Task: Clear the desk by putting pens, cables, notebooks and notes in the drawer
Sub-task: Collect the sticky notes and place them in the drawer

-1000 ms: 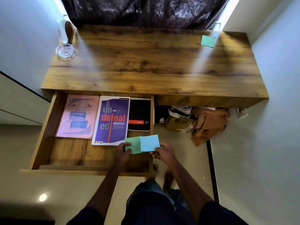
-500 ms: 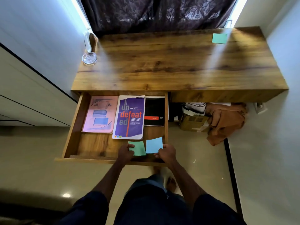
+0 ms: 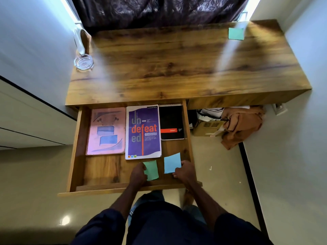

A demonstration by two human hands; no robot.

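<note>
Left hand [image 3: 138,175]: pinches green note [image 3: 151,170] by its left edge, inside drawer [image 3: 76,147].
Right hand [image 3: 185,171]: pinches blue note [image 3: 171,162], right edge.
Notebooks [image 3: 143,131]: just beyond both hands.
Third note [image 3: 235,33]: on desk [image 3: 177,68], well beyond right hand.

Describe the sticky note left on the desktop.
Start at the long wooden desk under the dark curtain. At its far right corner lies a square green paper sticky note. Unlike the green note and blue note in the open wooden drawer, no hand touches it.
</note>
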